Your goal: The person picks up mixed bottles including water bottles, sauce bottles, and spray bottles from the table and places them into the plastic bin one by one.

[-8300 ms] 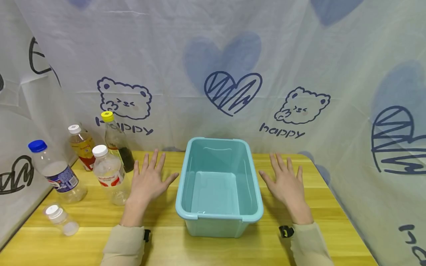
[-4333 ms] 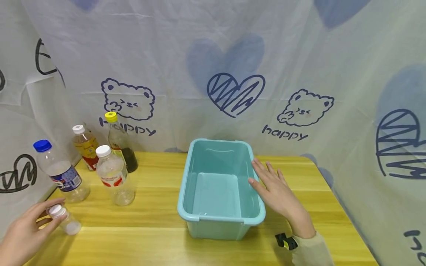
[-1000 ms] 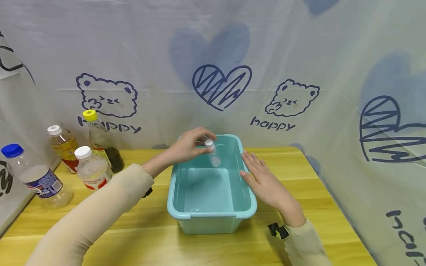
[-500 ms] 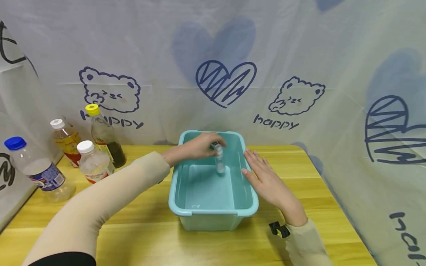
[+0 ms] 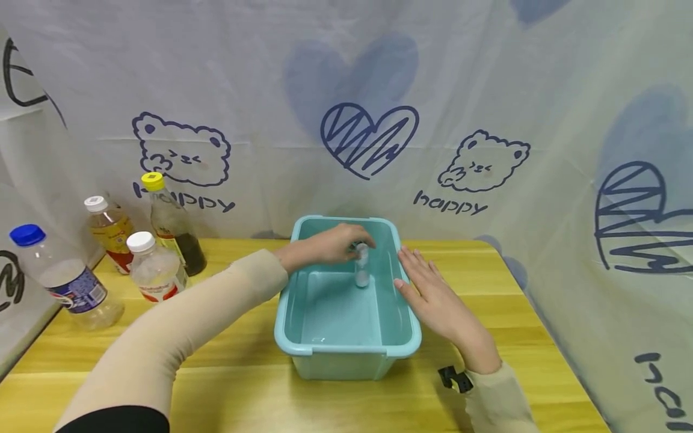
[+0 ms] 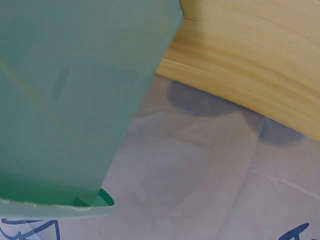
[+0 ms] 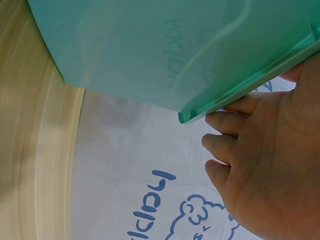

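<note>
Mid-frame, the left hand [image 5: 341, 242] pinches the small bottle [image 5: 362, 272] by its top inside the bin [image 5: 346, 350]; the right hand [image 5: 437, 304], fingers straight, touches the bin's right side.

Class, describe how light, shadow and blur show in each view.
Head view: pale sheen on the table, a soft shadow below the left sleeve, small bottle slightly blurred; left wrist view: tub looks dull; right wrist view: right hand shaded.

Small clear bottle [image 5: 362, 274], upright inside the teal bin [image 5: 346, 350].
</note>
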The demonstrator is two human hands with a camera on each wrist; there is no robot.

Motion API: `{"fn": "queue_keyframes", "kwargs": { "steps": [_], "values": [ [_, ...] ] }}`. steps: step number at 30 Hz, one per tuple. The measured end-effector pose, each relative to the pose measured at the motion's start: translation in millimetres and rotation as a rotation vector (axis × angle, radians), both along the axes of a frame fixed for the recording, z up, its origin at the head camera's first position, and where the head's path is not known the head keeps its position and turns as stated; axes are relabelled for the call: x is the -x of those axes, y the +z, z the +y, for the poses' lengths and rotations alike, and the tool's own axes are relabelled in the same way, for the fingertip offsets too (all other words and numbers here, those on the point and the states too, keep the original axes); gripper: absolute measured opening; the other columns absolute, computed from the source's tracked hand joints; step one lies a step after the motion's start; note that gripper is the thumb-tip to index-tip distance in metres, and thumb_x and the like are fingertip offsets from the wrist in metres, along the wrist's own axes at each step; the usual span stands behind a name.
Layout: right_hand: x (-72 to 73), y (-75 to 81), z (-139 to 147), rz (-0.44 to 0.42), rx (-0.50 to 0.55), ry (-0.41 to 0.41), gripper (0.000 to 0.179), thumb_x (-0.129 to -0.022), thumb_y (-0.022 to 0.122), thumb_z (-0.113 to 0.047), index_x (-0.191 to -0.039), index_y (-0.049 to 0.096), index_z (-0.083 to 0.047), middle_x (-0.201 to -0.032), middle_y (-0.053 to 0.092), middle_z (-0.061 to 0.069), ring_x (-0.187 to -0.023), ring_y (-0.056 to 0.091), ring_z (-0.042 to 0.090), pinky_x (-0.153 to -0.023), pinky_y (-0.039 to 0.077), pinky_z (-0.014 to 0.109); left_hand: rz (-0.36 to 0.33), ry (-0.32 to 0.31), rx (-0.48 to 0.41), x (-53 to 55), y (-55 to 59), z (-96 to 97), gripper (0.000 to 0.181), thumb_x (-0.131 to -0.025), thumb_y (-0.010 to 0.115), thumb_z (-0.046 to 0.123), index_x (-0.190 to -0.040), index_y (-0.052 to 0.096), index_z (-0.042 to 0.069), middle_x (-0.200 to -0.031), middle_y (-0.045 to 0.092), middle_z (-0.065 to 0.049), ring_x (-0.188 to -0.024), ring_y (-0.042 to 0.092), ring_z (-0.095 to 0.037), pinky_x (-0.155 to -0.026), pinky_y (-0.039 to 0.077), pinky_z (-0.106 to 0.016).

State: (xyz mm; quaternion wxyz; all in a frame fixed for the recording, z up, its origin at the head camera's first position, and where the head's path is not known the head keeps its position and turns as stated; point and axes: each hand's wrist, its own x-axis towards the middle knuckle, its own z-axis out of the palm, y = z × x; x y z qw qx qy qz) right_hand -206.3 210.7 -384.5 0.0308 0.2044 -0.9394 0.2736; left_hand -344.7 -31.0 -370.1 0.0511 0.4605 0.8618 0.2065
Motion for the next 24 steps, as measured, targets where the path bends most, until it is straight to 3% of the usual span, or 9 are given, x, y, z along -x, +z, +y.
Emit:
{"fn": "queue_keyframes", "kwargs": {
  "steps": [7,24],
  "values": [
    [-0.7,-0.2,-0.7,0.002,0.003,-0.002,0.067,-0.113,0.038,-0.043,-0.165,0.022,-0.005,-0.172,0.018,0.013,-0.160,0.010,0.035,-0.128,0.007,0.059,0.000,-0.002,0.029,1.3,-4.2,-0.5,0.036,-0.099,0.068,0.000,-0.135,0.066,0.002,-0.136,0.066,-0.011,-0.126,0.063,-0.025,-0.103,0.055,-0.033],
    [-1.2,-1.5,-1.2,0.001,0.008,-0.002,0.067,-0.113,0.038,-0.044,-0.165,0.022,-0.006,-0.172,0.018,0.012,-0.159,0.011,0.036,-0.128,0.008,0.059,0.021,0.062,0.103,-2.3,-5.1,-2.1,0.047,-0.098,0.072,0.009,-0.144,0.061,0.007,-0.147,0.059,-0.010,-0.138,0.055,-0.027,-0.114,0.047,-0.039]
  ]
}}
